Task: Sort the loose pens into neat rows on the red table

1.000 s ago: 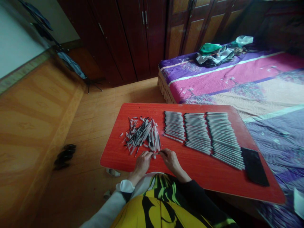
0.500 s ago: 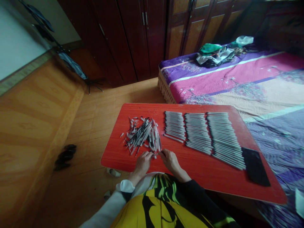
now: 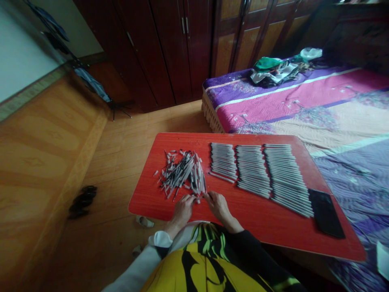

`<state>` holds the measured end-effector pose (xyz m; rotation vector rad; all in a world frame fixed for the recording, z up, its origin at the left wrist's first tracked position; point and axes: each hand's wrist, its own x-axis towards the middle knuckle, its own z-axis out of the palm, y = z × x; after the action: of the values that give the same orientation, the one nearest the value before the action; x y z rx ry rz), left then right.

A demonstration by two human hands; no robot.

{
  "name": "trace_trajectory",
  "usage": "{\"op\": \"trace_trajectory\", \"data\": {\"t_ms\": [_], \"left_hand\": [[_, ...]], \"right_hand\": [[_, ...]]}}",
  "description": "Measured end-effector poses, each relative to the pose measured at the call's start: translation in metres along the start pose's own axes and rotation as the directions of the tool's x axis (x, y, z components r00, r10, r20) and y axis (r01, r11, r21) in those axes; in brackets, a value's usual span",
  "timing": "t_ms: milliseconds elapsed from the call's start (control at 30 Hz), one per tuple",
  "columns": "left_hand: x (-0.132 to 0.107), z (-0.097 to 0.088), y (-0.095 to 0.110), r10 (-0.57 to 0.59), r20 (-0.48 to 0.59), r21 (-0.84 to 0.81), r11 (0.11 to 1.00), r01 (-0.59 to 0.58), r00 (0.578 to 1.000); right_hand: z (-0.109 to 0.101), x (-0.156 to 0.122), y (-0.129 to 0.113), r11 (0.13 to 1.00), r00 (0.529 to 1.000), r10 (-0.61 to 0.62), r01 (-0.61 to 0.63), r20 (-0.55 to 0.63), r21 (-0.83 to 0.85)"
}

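Observation:
My left hand (image 3: 183, 211) and my right hand (image 3: 218, 206) meet close together at the near edge of the red table (image 3: 258, 219). Both are closed in a pinch. A small, thin pen part (image 3: 199, 197) spans the gap between their fingertips, too small to make out in detail. Just beyond the fingers lies a loose pile of pen parts (image 3: 182, 172), grey-white tubes and dark thin pieces mixed together. To its right, slim grey pens with dark ends lie side by side in three columns: a short column (image 3: 223, 160), a middle column (image 3: 253, 170) and a longer column (image 3: 287, 174).
A black phone-like slab (image 3: 327, 213) lies at the table's right end. Beyond stands a bed (image 3: 304, 105) with a heap of clothes and bags (image 3: 275, 69). Dark wardrobes (image 3: 170, 48) line the back. Black shoes (image 3: 83, 200) and pale slippers (image 3: 144, 221) are on the floor.
Almost nothing differs. Both hands stay in the same place, with only a slight shift at the fingertips; the pile and the pen columns are unchanged.

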<state>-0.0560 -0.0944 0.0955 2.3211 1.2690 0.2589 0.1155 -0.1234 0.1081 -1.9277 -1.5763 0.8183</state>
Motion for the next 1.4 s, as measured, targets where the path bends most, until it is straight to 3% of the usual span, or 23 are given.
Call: {"op": "trace_trajectory", "data": {"t_ms": [100,267,400,567,733,900,1067,1233,1400], "left_hand": [[-0.001,-0.001,0.000,-0.018,0.008,-0.004,1.000,0.018,1.000],[-0.002,0.000,-0.001,-0.009,0.026,-0.024,1.000,0.010,1.000],[-0.003,0.004,-0.003,-0.033,0.027,-0.029,0.999,0.034,0.999],[-0.007,0.005,-0.002,-0.023,0.057,-0.035,0.999,0.025,0.998],[-0.009,0.004,0.000,-0.037,0.057,-0.059,0.997,0.040,0.998],[-0.012,0.006,-0.001,-0.064,0.089,-0.035,0.997,0.067,0.994],[-0.015,0.007,-0.003,-0.088,0.087,-0.048,0.995,0.093,0.992],[-0.018,0.007,-0.005,-0.105,0.111,-0.056,0.992,0.112,0.988],[-0.020,0.009,-0.007,-0.124,0.098,-0.080,0.988,0.132,0.987]], "right_hand": [[-0.002,0.000,-0.001,0.996,0.999,-0.018,0.015,0.032,0.092],[0.001,0.000,0.000,0.996,0.999,0.049,-0.048,0.021,-0.079],[0.002,0.000,0.000,1.000,0.999,0.007,-0.006,0.046,-0.021],[0.004,-0.001,0.003,0.993,0.997,0.052,-0.046,0.050,-0.108],[0.005,-0.002,0.003,1.000,0.998,0.002,-0.002,0.062,0.000],[0.007,-0.003,0.004,0.994,0.995,0.070,-0.064,0.071,-0.085],[0.011,-0.002,0.005,0.999,0.992,0.027,-0.031,0.121,0.031],[0.015,-0.003,0.006,0.996,0.993,0.057,-0.049,0.108,-0.068],[0.015,-0.002,0.004,0.997,0.992,-0.013,0.003,0.127,0.082]]}}
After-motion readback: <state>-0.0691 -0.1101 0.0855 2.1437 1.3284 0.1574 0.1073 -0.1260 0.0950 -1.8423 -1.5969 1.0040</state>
